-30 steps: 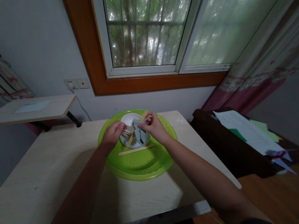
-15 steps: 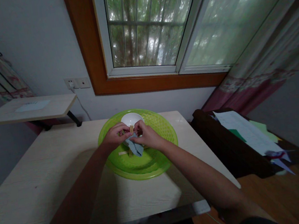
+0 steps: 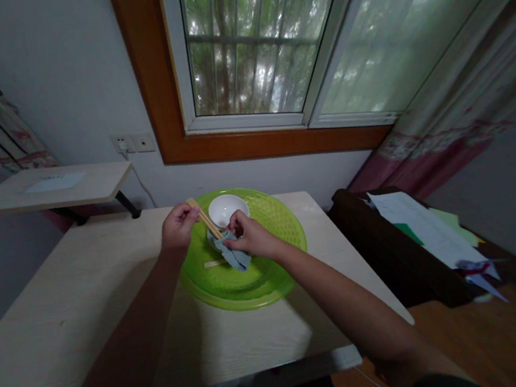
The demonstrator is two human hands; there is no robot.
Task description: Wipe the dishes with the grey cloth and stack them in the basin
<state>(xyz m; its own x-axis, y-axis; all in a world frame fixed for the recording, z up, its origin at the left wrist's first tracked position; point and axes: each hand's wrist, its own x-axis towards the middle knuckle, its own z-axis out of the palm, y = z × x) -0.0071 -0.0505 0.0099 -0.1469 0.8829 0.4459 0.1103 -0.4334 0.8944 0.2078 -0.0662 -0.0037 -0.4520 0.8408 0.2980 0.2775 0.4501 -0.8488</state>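
Note:
A round green plastic tray (image 3: 277, 261) lies on the pale wooden table (image 3: 77, 308). A white bowl (image 3: 227, 209) stands at the tray's far side. My left hand (image 3: 177, 225) is closed on a wooden chopstick (image 3: 204, 218) that slants down to the right into a blue-grey cloth (image 3: 233, 254). My right hand (image 3: 247, 236) pinches that cloth around the chopstick's lower end, just in front of the bowl. A second chopstick (image 3: 214, 264) lies flat on the tray, partly under the cloth.
A small raised shelf (image 3: 46, 188) with a paper stands at the back left. A wall socket (image 3: 132, 144) sits below the window frame. Right of the table, a dark cabinet (image 3: 391, 251) carries loose papers (image 3: 428, 227). Curtains hang at both sides.
My left hand has drawn up and to the left, pulling the chopstick out through the cloth. My right hand with the cloth has dropped from in front of the bowl to the tray.

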